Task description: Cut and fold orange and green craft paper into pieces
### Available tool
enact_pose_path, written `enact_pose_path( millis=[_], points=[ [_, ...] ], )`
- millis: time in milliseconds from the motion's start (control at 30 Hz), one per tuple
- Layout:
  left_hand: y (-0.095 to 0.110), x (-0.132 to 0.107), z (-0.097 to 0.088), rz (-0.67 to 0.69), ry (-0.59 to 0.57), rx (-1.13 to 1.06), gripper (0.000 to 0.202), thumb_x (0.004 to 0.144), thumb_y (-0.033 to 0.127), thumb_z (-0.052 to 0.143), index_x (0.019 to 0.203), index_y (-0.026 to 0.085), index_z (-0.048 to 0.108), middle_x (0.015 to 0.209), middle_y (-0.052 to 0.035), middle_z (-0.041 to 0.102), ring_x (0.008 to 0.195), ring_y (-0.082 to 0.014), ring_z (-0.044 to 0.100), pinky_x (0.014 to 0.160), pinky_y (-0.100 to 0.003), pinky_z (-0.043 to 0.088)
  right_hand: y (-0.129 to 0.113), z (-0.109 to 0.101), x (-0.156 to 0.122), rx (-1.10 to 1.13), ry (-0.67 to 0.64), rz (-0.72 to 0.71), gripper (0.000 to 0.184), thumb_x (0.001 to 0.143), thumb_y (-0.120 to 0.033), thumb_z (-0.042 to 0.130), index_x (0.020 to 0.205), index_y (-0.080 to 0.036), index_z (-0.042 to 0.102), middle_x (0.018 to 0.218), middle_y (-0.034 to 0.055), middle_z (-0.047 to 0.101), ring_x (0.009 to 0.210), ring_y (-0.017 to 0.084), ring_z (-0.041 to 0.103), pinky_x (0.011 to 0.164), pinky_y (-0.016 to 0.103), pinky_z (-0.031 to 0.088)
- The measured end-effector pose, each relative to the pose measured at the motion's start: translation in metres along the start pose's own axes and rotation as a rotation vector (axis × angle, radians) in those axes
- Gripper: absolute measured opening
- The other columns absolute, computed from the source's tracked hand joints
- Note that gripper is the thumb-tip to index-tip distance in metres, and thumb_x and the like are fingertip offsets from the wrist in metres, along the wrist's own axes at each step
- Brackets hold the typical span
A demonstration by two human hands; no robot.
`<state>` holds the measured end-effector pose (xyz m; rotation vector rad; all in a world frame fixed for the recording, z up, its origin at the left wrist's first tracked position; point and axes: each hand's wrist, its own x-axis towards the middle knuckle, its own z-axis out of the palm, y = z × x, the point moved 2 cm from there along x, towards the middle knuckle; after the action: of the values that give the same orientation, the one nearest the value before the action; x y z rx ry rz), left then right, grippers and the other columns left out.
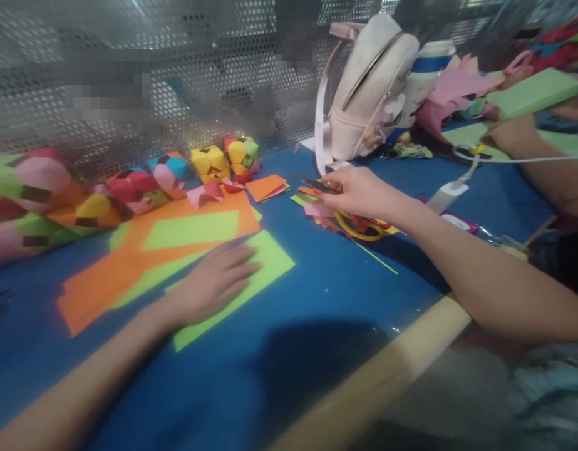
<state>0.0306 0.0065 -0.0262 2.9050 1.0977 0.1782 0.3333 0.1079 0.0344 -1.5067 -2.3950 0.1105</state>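
Observation:
My left hand (218, 282) lies flat with fingers stretched out on a lime-green paper sheet (265, 263), a little blurred. Further off to the right, my right hand (359, 191) is closed on a thin dark pointed tool (317, 183) whose kind I cannot make out. Just below that hand sits a small pile of coloured paper pieces (317, 210), together with a yellow loop (364, 235). Orange sheets (96, 282) and more lime-green paper (195, 228) overlap to the left of my left hand. A small orange paper stack (266, 186) is between the hands, farther back.
Folded-paper blocks (133, 188) line the back of the blue table (289, 351) against a perforated metal panel (223, 81). A pale backpack (368, 94) stands at the back, with a white charger (451, 194) nearer. At right, another person's hand (514, 134) is by green paper.

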Motion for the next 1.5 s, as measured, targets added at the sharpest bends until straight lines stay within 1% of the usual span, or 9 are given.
enact_pose_path(
  millis=[100,200,300,400,567,867,1167,1300,1500],
  points=[
    [-0.002,-0.001,0.000,-0.005,0.002,0.005,0.042,0.103,0.035,0.037,0.139,0.026,0.057,0.150,-0.0065,0.051,0.141,-0.0254,0.045,0.121,-0.053,0.030,0.010,-0.004,0.002,0.004,-0.090,0.101,0.019,0.086,-0.032,0.058,0.086,-0.015,0.068,0.069,0.0027,0.057,0.061,0.014,0.044,0.056,0.028,0.026],
    [-0.003,-0.003,-0.001,0.017,0.005,0.028,0.042,0.103,0.033,0.038,0.140,0.026,0.056,0.151,-0.0064,0.050,0.142,-0.0261,0.044,0.120,-0.052,0.032,0.008,-0.003,0.001,0.060,-0.197,0.130,0.022,0.085,-0.029,0.058,0.097,-0.015,0.069,0.076,0.0046,0.064,0.064,0.015,0.052,0.056,0.028,0.030],
    [-0.004,-0.005,-0.001,0.045,0.023,0.048,0.042,0.102,0.030,0.040,0.142,0.027,0.053,0.152,-0.0059,0.049,0.141,-0.0257,0.044,0.118,-0.050,0.036,0.001,0.004,0.000,0.155,-0.267,0.084,0.034,0.085,-0.025,0.055,0.115,-0.018,0.067,0.086,0.0057,0.069,0.069,0.017,0.059,0.059,0.027,0.035],
    [-0.006,-0.006,-0.001,0.069,0.059,0.060,0.043,0.101,0.027,0.043,0.143,0.029,0.051,0.153,-0.0047,0.048,0.142,-0.0248,0.043,0.119,-0.048,0.035,-0.003,0.011,0.000,0.121,-0.270,0.014,0.044,0.085,-0.025,0.053,0.129,-0.019,0.062,0.090,0.0073,0.071,0.073,0.018,0.062,0.062,0.027,0.038],
    [-0.008,-0.008,0.001,0.089,0.060,0.060,0.046,0.099,0.024,0.047,0.146,0.028,0.048,0.153,-0.0062,0.048,0.144,-0.0247,0.041,0.122,-0.047,0.028,0.001,0.023,0.002,-0.038,-0.257,-0.050,0.031,0.087,-0.029,0.050,0.104,-0.013,0.070,0.093,0.0137,0.070,0.073,0.023,0.061,0.058,0.030,0.036],
    [-0.002,-0.004,-0.005,0.079,0.019,0.012,0.049,0.098,0.019,0.048,0.147,0.025,0.044,0.153,-0.0125,0.046,0.145,-0.0270,0.038,0.121,-0.052,0.028,0.005,0.023,-0.001,-0.010,-0.236,0.004,0.027,0.088,-0.034,0.053,0.094,-0.015,0.071,0.091,0.0123,0.069,0.080,0.025,0.062,0.065,0.032,0.041],
    [0.000,-0.001,-0.007,0.111,0.005,0.003,0.054,0.098,0.023,0.052,0.150,0.027,0.040,0.154,-0.0144,0.045,0.144,-0.0322,0.039,0.118,-0.059,0.030,0.005,0.022,-0.002,-0.031,-0.258,0.006,0.033,0.089,-0.034,0.052,0.108,-0.013,0.070,0.109,0.0165,0.068,0.090,0.029,0.063,0.072,0.036,0.042],
    [0.002,0.000,-0.010,0.105,-0.007,-0.009,0.055,0.098,0.024,0.051,0.152,0.030,0.037,0.154,-0.0136,0.044,0.144,-0.0323,0.040,0.118,-0.059,0.030,0.002,0.021,-0.004,-0.048,-0.251,-0.014,0.032,0.091,-0.030,0.048,0.108,-0.012,0.069,0.108,0.0170,0.068,0.091,0.029,0.062,0.074,0.037,0.041],
    [0.000,0.000,-0.010,0.102,-0.016,-0.040,0.061,0.098,0.025,0.053,0.154,0.034,0.031,0.157,-0.0120,0.041,0.144,-0.0340,0.038,0.118,-0.062,0.030,0.004,0.025,-0.004,0.029,-0.255,-0.022,0.028,0.089,-0.031,0.055,0.108,-0.016,0.069,0.107,0.0133,0.067,0.095,0.030,0.060,0.080,0.038,0.042]
  ],
)
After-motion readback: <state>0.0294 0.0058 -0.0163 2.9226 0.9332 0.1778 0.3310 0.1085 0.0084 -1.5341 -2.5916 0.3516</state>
